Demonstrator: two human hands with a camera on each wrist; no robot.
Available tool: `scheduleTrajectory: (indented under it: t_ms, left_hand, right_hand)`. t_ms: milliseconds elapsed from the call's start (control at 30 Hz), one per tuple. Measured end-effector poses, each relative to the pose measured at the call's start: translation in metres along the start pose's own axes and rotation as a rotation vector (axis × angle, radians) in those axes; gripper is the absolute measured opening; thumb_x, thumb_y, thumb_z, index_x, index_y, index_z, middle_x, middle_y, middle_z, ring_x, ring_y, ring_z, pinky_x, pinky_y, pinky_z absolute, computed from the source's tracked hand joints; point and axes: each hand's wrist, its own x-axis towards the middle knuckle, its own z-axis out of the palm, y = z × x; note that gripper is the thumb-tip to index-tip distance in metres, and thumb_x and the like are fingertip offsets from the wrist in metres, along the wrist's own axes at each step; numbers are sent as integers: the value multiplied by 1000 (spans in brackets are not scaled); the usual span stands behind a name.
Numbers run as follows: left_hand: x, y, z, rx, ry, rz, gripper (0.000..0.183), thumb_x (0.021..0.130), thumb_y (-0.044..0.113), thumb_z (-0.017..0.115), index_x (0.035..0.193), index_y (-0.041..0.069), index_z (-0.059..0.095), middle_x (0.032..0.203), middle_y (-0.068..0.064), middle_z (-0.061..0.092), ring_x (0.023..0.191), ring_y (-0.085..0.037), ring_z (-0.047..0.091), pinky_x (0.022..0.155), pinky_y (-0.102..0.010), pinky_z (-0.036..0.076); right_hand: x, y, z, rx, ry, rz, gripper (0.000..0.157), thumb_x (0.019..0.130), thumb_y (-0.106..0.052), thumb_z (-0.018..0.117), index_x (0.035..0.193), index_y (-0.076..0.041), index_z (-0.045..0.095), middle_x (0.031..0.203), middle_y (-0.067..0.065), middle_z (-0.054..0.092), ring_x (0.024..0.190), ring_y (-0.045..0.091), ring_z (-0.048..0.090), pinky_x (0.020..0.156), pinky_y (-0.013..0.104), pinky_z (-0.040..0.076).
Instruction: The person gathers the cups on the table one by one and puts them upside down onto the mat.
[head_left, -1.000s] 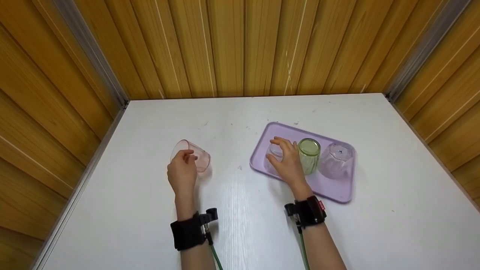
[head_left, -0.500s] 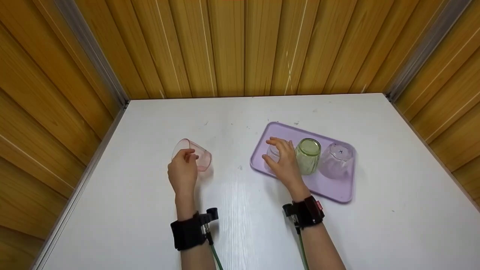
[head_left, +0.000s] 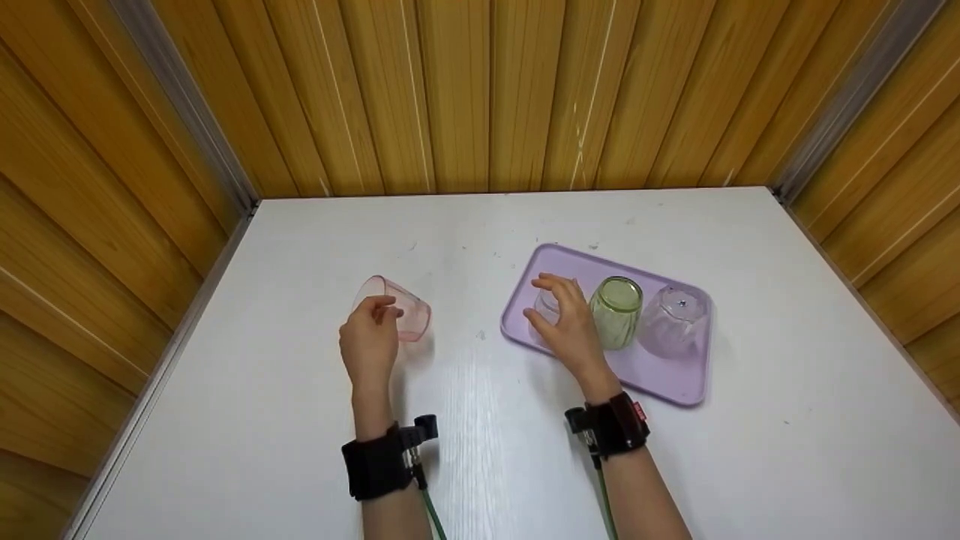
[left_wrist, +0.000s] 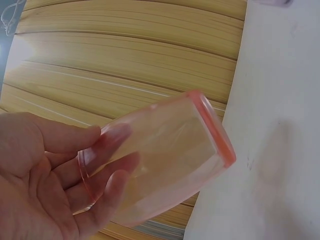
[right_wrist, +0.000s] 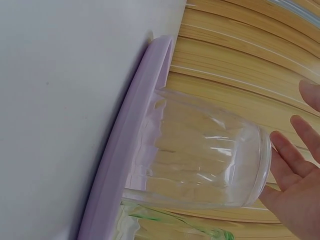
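My left hand [head_left: 369, 341] pinches a clear pink cup [head_left: 413, 318] at its rim. The left wrist view shows the thumb outside the rim and fingers reaching inside the cup [left_wrist: 165, 155], which is tilted above the white table. Over at the lilac tray [head_left: 679, 393], my right hand [head_left: 571, 328] hovers with fingers spread and loosely bent beside an upside-down clear cup [head_left: 546, 304], partly hidden by the hand. In the right wrist view the fingertips are right at the base of that clear cup [right_wrist: 205, 155]. Nothing is gripped by the right hand.
On the same tray stand an upside-down green cup [head_left: 617, 315] and, right of it, another upside-down clear cup [head_left: 671, 322]. Wood-look panels [head_left: 487, 97] wall the white table [head_left: 480, 435] at the back and sides.
My left hand has shifted slightly right and away, carrying the pink cup. The right hand moved a little left earlier and has since stayed nearly still.
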Motion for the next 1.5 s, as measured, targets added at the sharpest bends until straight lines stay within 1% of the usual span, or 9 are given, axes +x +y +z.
scheduleTrajectory:
  t_ms: [167, 333, 500, 600, 900, 1067, 1333, 1500]
  left_hand:
    - [0, -1, 1, 0, -5, 3, 19, 89, 11, 53, 103, 7, 65, 92, -9, 70, 96, -27, 62, 81, -42, 45]
    - [-1, -1, 1, 2, 0, 8, 19, 89, 12, 54, 103, 7, 65, 91, -8, 70, 95, -27, 62, 80, -41, 45]
    - [-1, -1, 0, -11, -1, 28, 19, 89, 11, 53, 103, 6, 65, 91, -8, 70, 96, -27, 63, 81, -41, 46]
    - [0, -1, 0, -16, -3, 39, 19, 88, 11, 53, 103, 6, 65, 90, -8, 70, 96, -27, 63, 81, -42, 46]
    - [0, 0, 1, -59, -21, 41, 18, 88, 11, 54, 102, 6, 65, 89, -8, 70, 96, -26, 63, 83, -41, 46]
    - [-1, 1, 2, -69, -20, 52, 18, 88, 10, 54, 102, 6, 65, 89, -8, 70, 96, -27, 63, 83, -42, 46]
    - [-1, 3, 3, -117, -45, 48, 18, 88, 9, 54, 102, 5, 65, 89, -9, 70, 99, -26, 62, 85, -42, 45]
    - [-1, 3, 3, -127, -44, 55, 17, 87, 10, 56, 101, 7, 65, 88, -7, 70, 95, -24, 63, 81, -41, 45]
  right_hand:
    - [0, -2, 0, 10, -26, 28, 40, 77, -11, 71, 114, -4, 57, 123, 10, 54, 119, 24, 45, 101, 38, 34]
    - [0, -1, 0, 22, -37, 33, 40, 77, -11, 70, 115, -4, 57, 123, 13, 54, 119, 25, 45, 101, 39, 34]
    - [0, 0, 0, 29, -40, 28, 40, 78, -11, 70, 115, -4, 57, 123, 15, 54, 119, 26, 46, 100, 40, 35]
    - [-1, -1, 0, 30, -42, 29, 41, 78, -12, 70, 116, -4, 56, 123, 13, 54, 119, 25, 46, 100, 40, 35]
    - [-1, -3, 1, 32, -51, 48, 43, 78, -14, 70, 118, -5, 55, 124, 10, 54, 120, 24, 45, 102, 39, 33]
    - [-1, -2, 1, 27, -49, 33, 44, 78, -14, 71, 118, -5, 55, 124, 12, 54, 120, 25, 46, 102, 38, 33]
    - [-2, -2, 0, 19, -52, 28, 43, 78, -13, 70, 118, -4, 55, 124, 11, 54, 119, 25, 46, 101, 38, 34]
    - [-1, -2, 1, 38, -62, 32, 42, 79, -12, 70, 118, -4, 55, 124, 13, 53, 120, 25, 46, 98, 40, 37]
